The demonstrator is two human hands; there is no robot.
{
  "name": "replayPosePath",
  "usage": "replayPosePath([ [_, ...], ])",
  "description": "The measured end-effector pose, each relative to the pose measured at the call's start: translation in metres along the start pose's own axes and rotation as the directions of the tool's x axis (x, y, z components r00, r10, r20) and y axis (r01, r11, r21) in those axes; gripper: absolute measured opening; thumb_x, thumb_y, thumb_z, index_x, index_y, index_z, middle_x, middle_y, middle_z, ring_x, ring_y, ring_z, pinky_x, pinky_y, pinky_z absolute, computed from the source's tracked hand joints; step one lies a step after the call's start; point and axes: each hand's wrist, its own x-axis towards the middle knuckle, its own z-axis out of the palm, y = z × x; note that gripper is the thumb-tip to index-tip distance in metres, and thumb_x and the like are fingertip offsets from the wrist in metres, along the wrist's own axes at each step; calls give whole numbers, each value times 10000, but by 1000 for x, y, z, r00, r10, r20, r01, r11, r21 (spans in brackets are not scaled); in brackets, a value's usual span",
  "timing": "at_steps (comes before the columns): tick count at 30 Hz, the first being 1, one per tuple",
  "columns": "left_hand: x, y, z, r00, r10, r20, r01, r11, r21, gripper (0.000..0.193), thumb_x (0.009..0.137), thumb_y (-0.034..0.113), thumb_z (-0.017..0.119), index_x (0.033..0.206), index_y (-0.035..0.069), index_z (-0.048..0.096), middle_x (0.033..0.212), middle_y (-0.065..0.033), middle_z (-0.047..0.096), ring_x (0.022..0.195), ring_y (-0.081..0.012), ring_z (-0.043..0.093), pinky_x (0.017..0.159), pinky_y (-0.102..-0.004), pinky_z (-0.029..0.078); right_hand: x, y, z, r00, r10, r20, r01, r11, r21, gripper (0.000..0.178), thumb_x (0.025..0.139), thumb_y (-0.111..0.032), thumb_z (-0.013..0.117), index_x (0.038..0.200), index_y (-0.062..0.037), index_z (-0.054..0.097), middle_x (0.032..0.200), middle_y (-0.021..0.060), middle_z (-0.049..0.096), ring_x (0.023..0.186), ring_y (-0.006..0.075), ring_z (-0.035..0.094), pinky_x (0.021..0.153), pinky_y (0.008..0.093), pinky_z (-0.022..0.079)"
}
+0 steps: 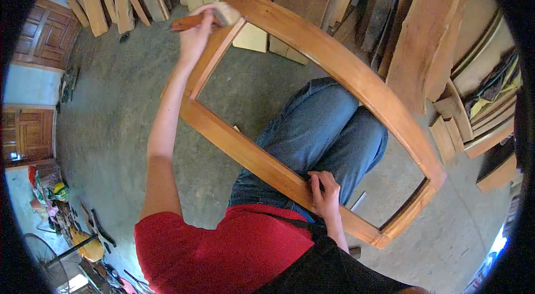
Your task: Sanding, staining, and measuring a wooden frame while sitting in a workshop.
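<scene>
A large varnished wooden frame (334, 54) with a curved far rail lies slantwise across my lap, its middle open so my jeans and the floor show through. My left hand (196, 39) grips a wide brush (228, 14) by its reddish-brown handle. The pale bristles rest at or just over the frame's far left corner; exact contact cannot be told. On the near rail, my right hand (325, 191) is closed over the wood, fingers curled across its inner edge.
Boards lean along the far wall, among them a broad plank (426, 38) behind the frame. Curved wooden pieces (493, 166) are stacked at the right. Panelled wooden doors (47, 35) stand at the left, and a fan (42, 258) with clutter sits at the lower left. The floor (111, 110) is grey concrete.
</scene>
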Motion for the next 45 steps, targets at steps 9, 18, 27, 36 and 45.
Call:
replayPosePath([
  [9,-35,-23,-29,988,-137,-72,121,974,-192,253,947,260,514,1038,47,617,750,8,575,588,-46,454,523,-197,362,5,4,6,999,-37,-35,37,999,-20,92,861,-34,552,883,8,632,792,150,606,746,311,570,678,369,460],
  [18,-68,-13,-62,970,-243,-25,231,946,-229,220,933,206,521,1037,45,627,769,13,568,561,-40,436,518,-187,357,3,5,5,996,-74,-47,72,996,-50,109,868,-35,538,880,19,632,793,155,614,746,301,579,681,360,460],
  [27,-82,-25,-86,963,-202,-180,195,979,-58,190,939,231,514,981,87,630,703,45,525,561,-40,401,513,-189,308,2,4,6,998,-57,-31,56,998,-43,78,848,-25,562,872,20,621,784,163,588,760,327,560,671,390,461],
  [36,-93,-37,-106,929,-250,-273,265,964,19,151,922,135,519,983,27,605,814,-17,582,728,-97,566,672,-228,453,2,7,6,998,-45,-37,45,999,-18,71,846,-23,569,871,21,618,799,168,593,761,328,560,672,387,461],
  [45,-63,17,1,967,231,-105,-173,903,394,268,843,19,562,1110,43,570,816,-88,564,751,-187,577,689,-287,461,0,0,1,999,-46,-24,45,998,-44,94,859,-37,557,878,9,637,778,146,610,757,303,572,689,366,457],
])
